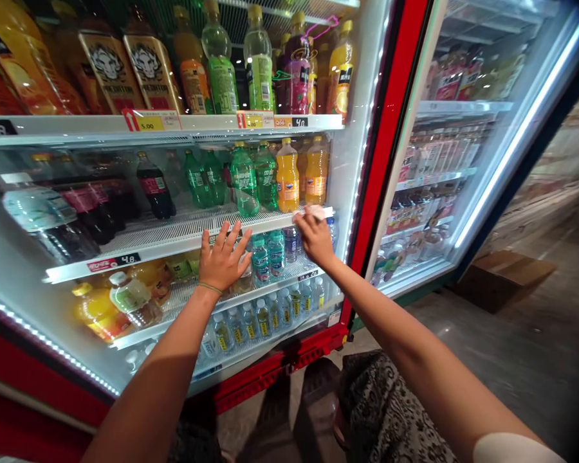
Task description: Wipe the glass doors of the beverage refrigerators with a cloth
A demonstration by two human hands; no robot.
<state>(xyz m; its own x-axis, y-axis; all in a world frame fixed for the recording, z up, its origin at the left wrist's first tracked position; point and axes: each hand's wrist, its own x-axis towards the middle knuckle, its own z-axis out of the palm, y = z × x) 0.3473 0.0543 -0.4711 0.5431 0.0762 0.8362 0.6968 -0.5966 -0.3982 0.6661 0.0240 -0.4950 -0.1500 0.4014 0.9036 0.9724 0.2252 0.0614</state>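
Note:
My left hand [223,257] is open, fingers spread, resting against the front edge of a white wire shelf [149,241] in an open drinks fridge. My right hand [314,236] is closed on a small white cloth [316,211], pressing it on the same shelf's front edge at its right end. Just above the hands stand green soda bottles [245,177] and orange soda bottles [288,175]. Small water bottles [269,254] sit on the shelf below, behind my hands.
The glass fridge door [468,148] stands open to the right, with a red frame [383,128]. Upper shelves hold juice and tea bottles [222,71], dark cola bottles [155,186] sit at left. A brown cardboard box [504,276] lies on the grey floor.

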